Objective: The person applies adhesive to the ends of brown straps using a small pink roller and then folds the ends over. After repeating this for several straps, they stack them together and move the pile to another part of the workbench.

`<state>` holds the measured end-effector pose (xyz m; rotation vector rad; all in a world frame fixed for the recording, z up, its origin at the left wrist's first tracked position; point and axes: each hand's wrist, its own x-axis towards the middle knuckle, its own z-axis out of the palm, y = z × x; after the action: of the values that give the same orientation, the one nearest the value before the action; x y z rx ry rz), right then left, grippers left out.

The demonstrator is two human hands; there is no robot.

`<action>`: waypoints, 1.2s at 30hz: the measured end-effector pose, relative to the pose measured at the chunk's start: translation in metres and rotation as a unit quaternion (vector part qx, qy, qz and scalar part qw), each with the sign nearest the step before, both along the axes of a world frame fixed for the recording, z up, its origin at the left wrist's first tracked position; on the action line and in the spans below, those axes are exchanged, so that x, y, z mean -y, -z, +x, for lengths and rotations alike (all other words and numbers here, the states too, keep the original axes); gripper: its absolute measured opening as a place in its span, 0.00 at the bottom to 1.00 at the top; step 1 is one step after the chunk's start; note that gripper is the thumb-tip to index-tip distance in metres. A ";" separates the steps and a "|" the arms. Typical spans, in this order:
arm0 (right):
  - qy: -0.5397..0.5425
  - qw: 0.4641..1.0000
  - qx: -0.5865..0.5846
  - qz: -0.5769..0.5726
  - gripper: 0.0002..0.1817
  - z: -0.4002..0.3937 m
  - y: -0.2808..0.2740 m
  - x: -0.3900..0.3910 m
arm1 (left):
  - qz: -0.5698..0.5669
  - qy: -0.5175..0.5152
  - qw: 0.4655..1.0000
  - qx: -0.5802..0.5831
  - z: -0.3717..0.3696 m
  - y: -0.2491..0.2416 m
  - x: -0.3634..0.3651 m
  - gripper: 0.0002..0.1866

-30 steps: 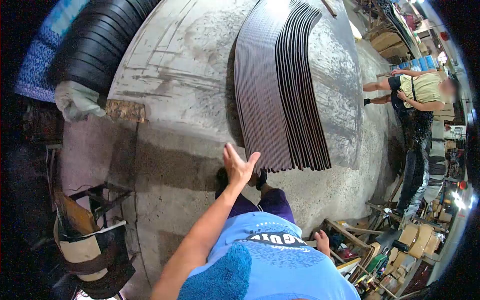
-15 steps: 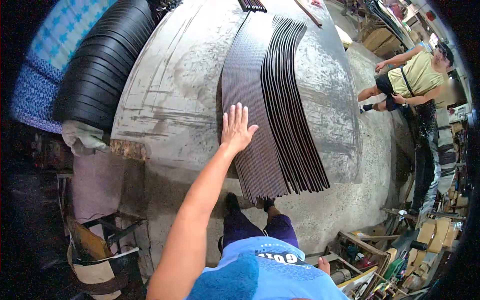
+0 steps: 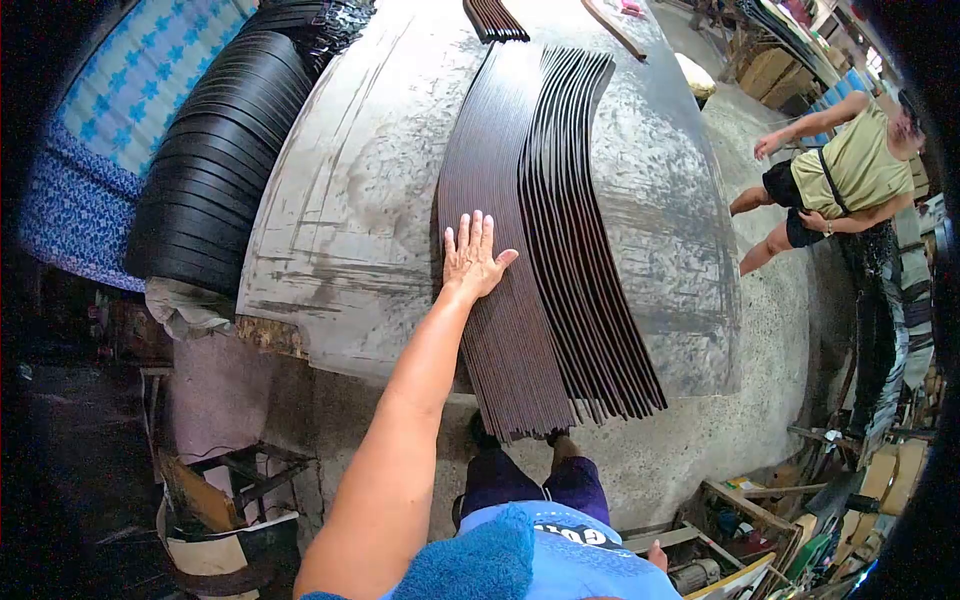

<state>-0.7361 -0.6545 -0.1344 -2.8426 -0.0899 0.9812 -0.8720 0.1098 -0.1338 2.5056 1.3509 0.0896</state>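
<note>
My left hand [image 3: 475, 258] lies flat, fingers slightly spread, on a row of long thin dark strips [image 3: 495, 150]. These strips lie side by side, pressed close together, with their near ends at the table's front edge. Right beside them, a second group of glossy black strips [image 3: 575, 210] lies with narrow gaps between its pieces. Both groups curve along the worn grey table [image 3: 350, 200]. Only a small bit of my right hand [image 3: 657, 555] shows past my blue shirt, low on the right; its fingers are mostly hidden.
Black ribbed rolls [image 3: 225, 170] stand left of the table, by a blue patterned cloth [image 3: 150, 80]. More strips [image 3: 495, 20] and a brown stick [image 3: 615, 30] lie at the table's far end. A person in a yellow top [image 3: 865, 160] stands at right. Wooden clutter [image 3: 750, 510] fills the lower right.
My left hand stays flat on the strips. The view has shifted slightly, showing more of the table's far end. The person at right has turned and stretched an arm out.
</note>
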 end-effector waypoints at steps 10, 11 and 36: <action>-0.011 1.000 0.004 0.002 0.31 0.020 0.006 0.001 | 0.016 -0.018 0.994 0.103 -0.012 0.002 0.005 0.48; -0.013 1.000 0.004 0.001 0.31 0.022 0.005 0.001 | 0.056 -0.034 0.984 0.169 -0.018 0.003 0.012 0.48; -0.106 0.987 0.078 0.096 0.19 -0.010 0.011 -0.031 | -0.383 -0.200 0.898 -0.089 -0.299 0.186 0.305 0.24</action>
<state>-0.7464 -0.6232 -0.1455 -2.7665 -0.4839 0.7347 -1.1710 -0.1955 -0.3194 1.5931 1.5567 -0.5028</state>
